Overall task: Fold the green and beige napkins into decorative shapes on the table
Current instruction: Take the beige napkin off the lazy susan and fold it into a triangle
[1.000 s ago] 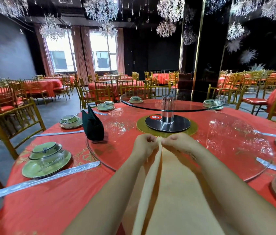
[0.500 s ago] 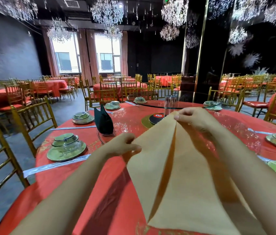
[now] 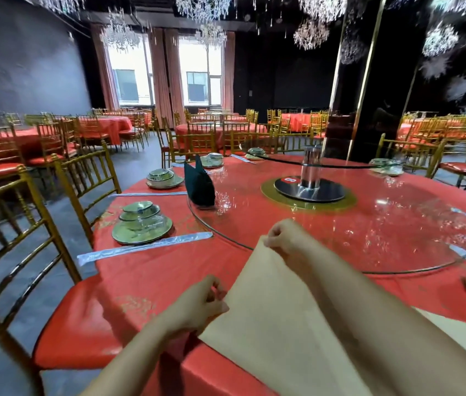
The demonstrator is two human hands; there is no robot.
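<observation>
Two hands: the left hand and the right hand each pinch the beige napkin, one at either end of its left edge
Left hand: nearest, over the near rim of the table, thumb and curled fingers closed on the napkin's near-left corner
Beige napkin: a broad flat sheet stretched between the two hands, running off the lower right of the view under the right forearm; whether it touches the cloth cannot be told
Right hand: further in, fingers curled round the napkin's far corner, at the near rim of the glass turntable
Table: round, covered in red cloth with a gold pattern
Chair: gold frame, red seat, just beside the table on the left
Place setting: green plate with stacked green bowls, left of the hands; a long wrapped packet lies just in front of it
Green napkin: dark green, folded into an upright pointed shape, standing on the turntable's left rim, well apart from the beige one
Hub: black disc on a gold ring, with a clear column carrying a smaller glass tier
Far settings: more green dishes round the table's far edge
Room: other red tables with gold chairs, two bright windows with pink curtains, crystal chandeliers overhead
</observation>
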